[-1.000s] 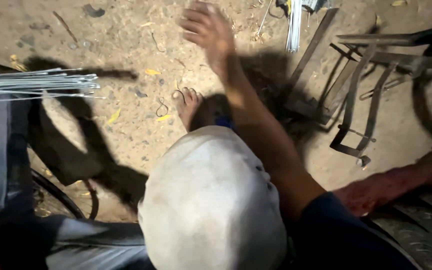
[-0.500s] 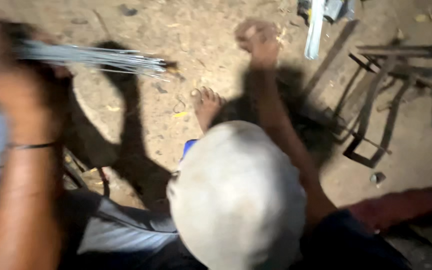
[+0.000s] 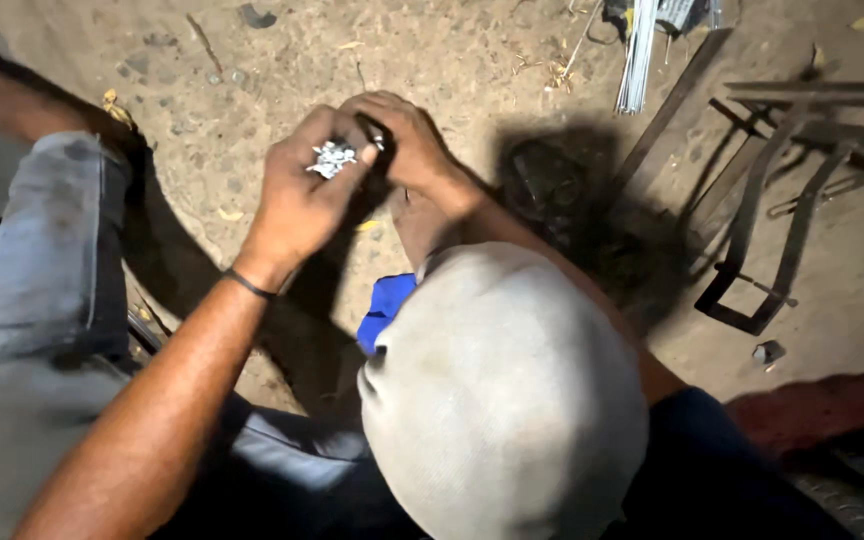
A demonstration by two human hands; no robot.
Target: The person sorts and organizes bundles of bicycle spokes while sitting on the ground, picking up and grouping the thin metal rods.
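- Several small silvery metal pieces (image 3: 332,158), short and glinting, sit in a loose heap on the curled fingers of the left hand (image 3: 302,195), raised above the dirt ground (image 3: 252,90) in front of the person.
- The left hand is cupped and half-closed around that heap, palm turned inward, with a thin dark wristband (image 3: 249,284) on its wrist.
- The right hand (image 3: 407,140) meets it from the other side, fingertips bent down at the edge of the heap; whether they already pinch one piece cannot be told.
- Judged from this, the step in hand is picking a single piece out of the handful.
- The next move calls for a fine two-finger pinch while the left hand stays level, since the pieces lie loose and could spill.
- Below the hands lie a blue scrap (image 3: 384,310) and a pale grey rounded cloth shape (image 3: 502,400).
- Farther off, a bundle of thin metal rods (image 3: 640,50) and a dark bent metal frame (image 3: 752,230) rest on the ground.
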